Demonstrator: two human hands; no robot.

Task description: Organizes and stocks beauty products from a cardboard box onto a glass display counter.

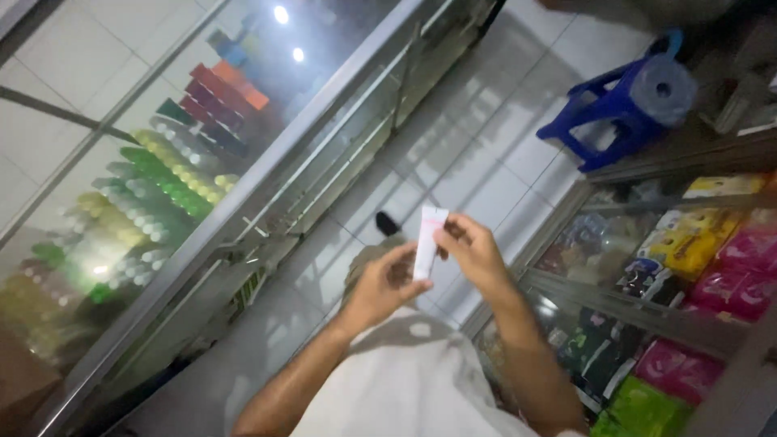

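Note:
I hold a small white and pink tube (426, 240) upright in front of me, over the tiled floor. My right hand (473, 251) pinches its upper part from the right. My left hand (384, 285) cups its lower end from the left, fingers curled around it. My white shirt fills the bottom of the head view.
A glass display counter (243, 194) with rows of green, yellow and red bottles runs along the left. Glass shelves (672, 267) with colourful packets stand on the right. A blue plastic stool (603, 109) with a tape roll (664, 87) on it stands at the far end of the aisle.

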